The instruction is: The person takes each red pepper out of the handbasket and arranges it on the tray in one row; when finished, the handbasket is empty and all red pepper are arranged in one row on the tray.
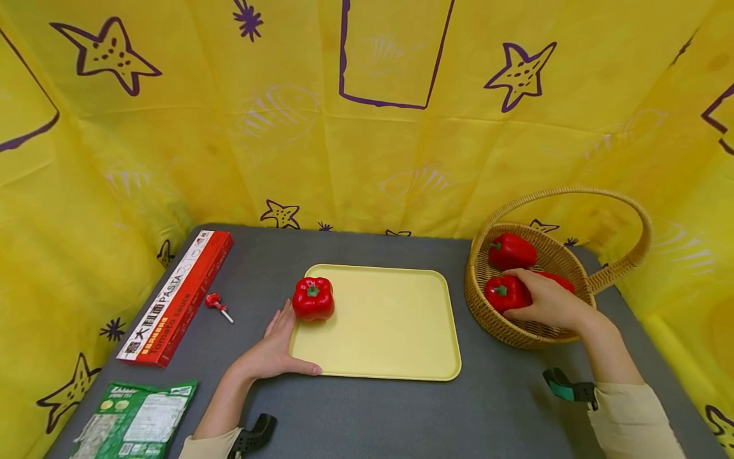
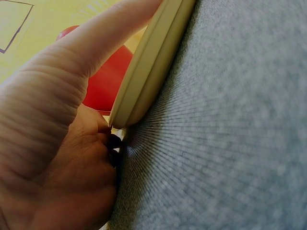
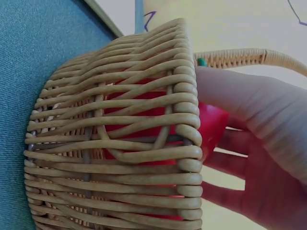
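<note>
My left hand (image 1: pixel 278 347) lies at the near left corner of a yellow tray (image 1: pixel 384 325), fingers along its left side and straight thumb on the front edge. In the left wrist view the thumb (image 2: pixel 62 72) touches the tray's rim (image 2: pixel 144 67). One red bell pepper (image 1: pixel 313 299) stands upright on the tray's left part, close to those fingertips. Inside a wicker basket (image 1: pixel 499 325), my right hand (image 1: pixel 545 303) grips another red bell pepper (image 1: pixel 504 293) from above. Behind it lies one more pepper (image 1: pixel 512 250), and a red piece (image 1: pixel 559 280) shows partly hidden behind the hand.
A red and white pasta box (image 1: pixel 178 299) lies at the table's left side, with a red lollipop (image 1: pixel 218 306) beside it. Nearer is a green packet (image 1: pixel 137 417). The basket's tall handle (image 1: pixel 573 191) arches over its far side. Yellow cloth (image 1: pixel 367 166) encloses the table.
</note>
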### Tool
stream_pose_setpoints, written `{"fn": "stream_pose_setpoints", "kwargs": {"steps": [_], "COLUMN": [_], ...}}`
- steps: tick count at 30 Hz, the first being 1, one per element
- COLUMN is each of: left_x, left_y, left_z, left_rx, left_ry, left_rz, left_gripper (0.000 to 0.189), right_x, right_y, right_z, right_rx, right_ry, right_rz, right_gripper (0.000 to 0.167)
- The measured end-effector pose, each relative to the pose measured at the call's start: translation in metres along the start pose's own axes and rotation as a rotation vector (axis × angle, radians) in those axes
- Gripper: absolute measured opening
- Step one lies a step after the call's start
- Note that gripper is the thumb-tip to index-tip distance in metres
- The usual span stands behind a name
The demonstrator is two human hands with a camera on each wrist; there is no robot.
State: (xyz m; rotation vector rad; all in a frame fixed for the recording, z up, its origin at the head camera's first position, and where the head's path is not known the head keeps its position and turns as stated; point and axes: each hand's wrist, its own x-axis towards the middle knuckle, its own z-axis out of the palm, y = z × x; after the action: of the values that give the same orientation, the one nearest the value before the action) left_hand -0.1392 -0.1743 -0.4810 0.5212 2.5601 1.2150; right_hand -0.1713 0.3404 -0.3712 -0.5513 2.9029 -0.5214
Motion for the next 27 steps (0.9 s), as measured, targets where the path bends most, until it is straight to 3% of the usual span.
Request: {"fn": "stream_pose_setpoints", "kwargs": {"steps": [18, 27], "left_x": [-0.001, -0.001], "left_y": [0.000, 0.000], "left_z": [-0.001, 0.000], "left_rx": [0.000, -0.003], "left_ry": [-0.010, -0.006], "left_rz": [-0.024, -0.011], "left_gripper": [0.132, 0.131], "right_x": [-0.012, -0.011], "right_y": [-0.010, -0.020], "right_z": [0.001, -0.004], "right_rx": [0.155, 0.192], "right_ry": [0.225, 0.274], "right_rz": [0.061, 0.043], "right_gripper": [0.079, 0.077]}}
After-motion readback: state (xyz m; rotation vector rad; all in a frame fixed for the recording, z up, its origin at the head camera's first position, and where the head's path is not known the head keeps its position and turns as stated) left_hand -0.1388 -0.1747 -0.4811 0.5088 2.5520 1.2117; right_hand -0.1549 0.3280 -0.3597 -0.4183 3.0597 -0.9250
